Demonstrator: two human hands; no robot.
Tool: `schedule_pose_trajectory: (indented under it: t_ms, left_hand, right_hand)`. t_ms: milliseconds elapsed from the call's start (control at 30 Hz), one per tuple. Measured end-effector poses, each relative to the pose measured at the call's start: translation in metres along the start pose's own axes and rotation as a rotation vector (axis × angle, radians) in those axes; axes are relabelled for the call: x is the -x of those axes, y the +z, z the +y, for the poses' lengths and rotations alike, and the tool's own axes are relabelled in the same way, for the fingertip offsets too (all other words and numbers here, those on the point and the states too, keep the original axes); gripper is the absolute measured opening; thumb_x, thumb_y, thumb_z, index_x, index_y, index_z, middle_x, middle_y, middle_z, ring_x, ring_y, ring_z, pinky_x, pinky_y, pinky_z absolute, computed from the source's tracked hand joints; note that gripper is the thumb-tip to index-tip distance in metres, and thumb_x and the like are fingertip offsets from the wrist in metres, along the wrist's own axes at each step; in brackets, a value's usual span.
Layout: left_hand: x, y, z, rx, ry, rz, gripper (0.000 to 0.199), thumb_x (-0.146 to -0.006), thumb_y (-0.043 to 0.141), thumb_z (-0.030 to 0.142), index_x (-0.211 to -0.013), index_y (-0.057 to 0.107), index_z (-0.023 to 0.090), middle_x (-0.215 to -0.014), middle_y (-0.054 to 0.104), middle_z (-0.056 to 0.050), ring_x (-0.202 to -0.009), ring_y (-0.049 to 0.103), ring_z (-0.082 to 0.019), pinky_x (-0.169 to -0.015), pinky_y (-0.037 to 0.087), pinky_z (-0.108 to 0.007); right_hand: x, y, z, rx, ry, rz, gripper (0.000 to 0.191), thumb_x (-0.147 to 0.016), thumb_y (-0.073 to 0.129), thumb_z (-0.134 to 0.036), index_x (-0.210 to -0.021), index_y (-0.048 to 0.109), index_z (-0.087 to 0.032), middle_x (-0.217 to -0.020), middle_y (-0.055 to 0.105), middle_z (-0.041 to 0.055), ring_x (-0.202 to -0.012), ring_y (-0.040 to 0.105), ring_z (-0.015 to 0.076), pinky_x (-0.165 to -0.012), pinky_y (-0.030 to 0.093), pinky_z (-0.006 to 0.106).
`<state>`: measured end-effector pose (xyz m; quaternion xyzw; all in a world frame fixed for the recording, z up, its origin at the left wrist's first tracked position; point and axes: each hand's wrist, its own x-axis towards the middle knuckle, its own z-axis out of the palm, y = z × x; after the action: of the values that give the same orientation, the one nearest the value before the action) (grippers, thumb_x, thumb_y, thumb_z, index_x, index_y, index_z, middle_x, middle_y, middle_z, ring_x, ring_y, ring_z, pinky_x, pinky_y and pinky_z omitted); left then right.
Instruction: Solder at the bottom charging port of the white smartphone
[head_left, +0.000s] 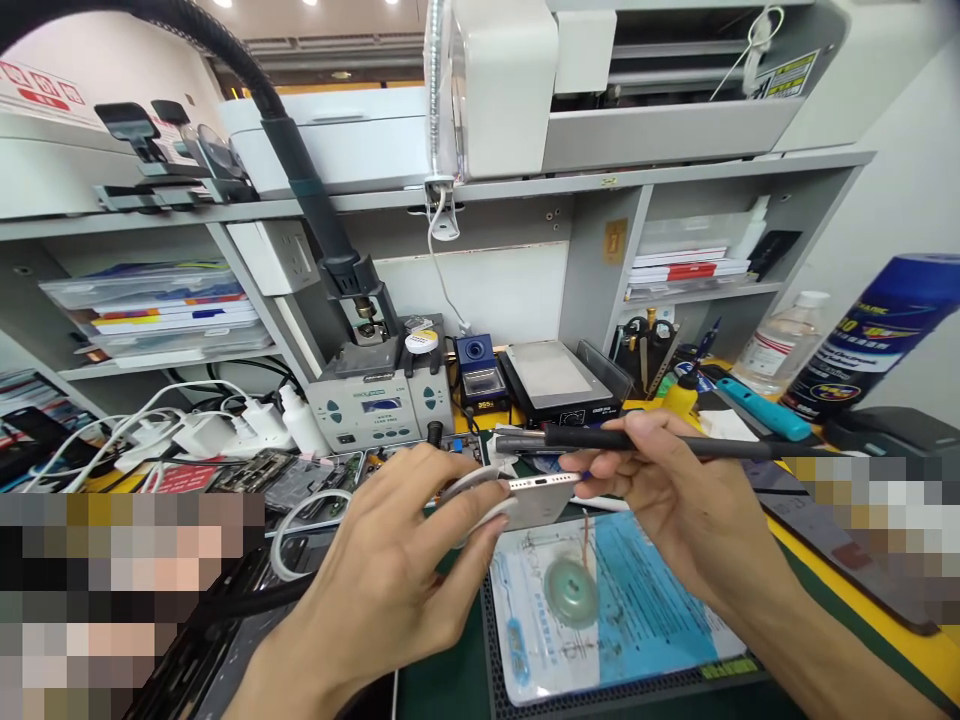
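Upright in front of me is a pale phone (541,503), its bottom edge with the charging port and speaker holes turned upward. My left hand (412,550) pinches its left end between thumb and fingers, with a loop of white cable (484,475) by the same fingers. A black soldering iron handle with its dark cord (592,438) lies in my right hand (675,500), between thumb and fingers. The fingertips of my right hand are at the phone's right end. Below the phone, a round green disc (571,592) rests on a blue and white mat (645,600).
Behind my hands stand a grey soldering station (386,405) and a flat heating plate (547,375). Circuit boards (300,485) and white chargers (214,432) lie at the left. A blue spray can (877,335), clear bottle (784,340) and yellow bottle (681,393) stand right.
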<state>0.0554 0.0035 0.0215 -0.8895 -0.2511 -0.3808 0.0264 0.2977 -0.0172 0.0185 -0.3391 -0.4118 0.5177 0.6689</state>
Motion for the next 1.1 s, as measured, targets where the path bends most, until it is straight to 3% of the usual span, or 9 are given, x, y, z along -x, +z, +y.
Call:
schedule_pose_trajectory:
  t_ms: [400, 667, 867, 1000, 1100]
  left_hand:
    - [0.007, 0.001, -0.001, 0.058, -0.042, 0.002, 0.034, -0.092, 0.066, 0.007, -0.124, 0.067, 0.019, -0.111, 0.067, -0.01, -0.098, 0.062, -0.02, -0.084, 0.053, -0.037]
    - [0.017, -0.01, 0.003, 0.095, -0.147, 0.104, 0.038, -0.091, 0.067, 0.01, -0.126, 0.06, 0.021, -0.115, 0.07, -0.007, -0.107, 0.066, -0.018, -0.097, 0.053, -0.033]
    - [0.027, -0.01, 0.005, 0.188, -0.311, 0.149, 0.035, -0.096, 0.062, 0.02, -0.13, 0.058, 0.028, -0.118, 0.07, -0.007, -0.108, 0.07, -0.021, -0.092, 0.06, -0.035]
    - [0.029, -0.01, 0.006, 0.187, -0.335, 0.141, 0.039, -0.097, 0.062, 0.023, -0.135, 0.059, 0.028, -0.126, 0.069, -0.012, -0.112, 0.071, -0.027, -0.09, 0.064, -0.041]
    - [0.026, -0.012, 0.014, 0.228, -0.335, 0.118, 0.037, -0.097, 0.061, 0.022, -0.132, 0.062, 0.029, -0.121, 0.07, -0.01, -0.111, 0.071, -0.026, -0.09, 0.064, -0.04]
  right_hand:
    - [0.002, 0.003, 0.004, -0.015, -0.03, -0.017, 0.018, -0.094, 0.072, -0.04, -0.087, 0.071, -0.023, -0.069, 0.076, 0.0007, -0.087, 0.08, 0.0254, -0.075, 0.067, 0.035]
    - [0.002, 0.006, 0.001, -0.017, -0.011, -0.002, 0.023, -0.09, 0.076, -0.041, -0.079, 0.068, -0.022, -0.066, 0.073, 0.0005, -0.086, 0.079, 0.0272, -0.074, 0.068, 0.037]
    - [0.004, 0.004, 0.001, 0.01, -0.008, 0.018, 0.023, -0.089, 0.077, -0.043, -0.081, 0.07, -0.023, -0.068, 0.073, 0.0013, -0.087, 0.079, 0.0287, -0.076, 0.068, 0.039]
    - [0.004, 0.003, 0.002, 0.006, -0.005, 0.006, 0.023, -0.091, 0.075, -0.042, -0.081, 0.069, -0.022, -0.069, 0.074, 0.0014, -0.088, 0.079, 0.0284, -0.078, 0.068, 0.04]
    - [0.004, 0.003, 0.002, 0.008, -0.004, 0.004, 0.023, -0.092, 0.074, -0.042, -0.081, 0.068, -0.022, -0.069, 0.074, 0.0014, -0.089, 0.079, 0.0283, -0.079, 0.068, 0.041]
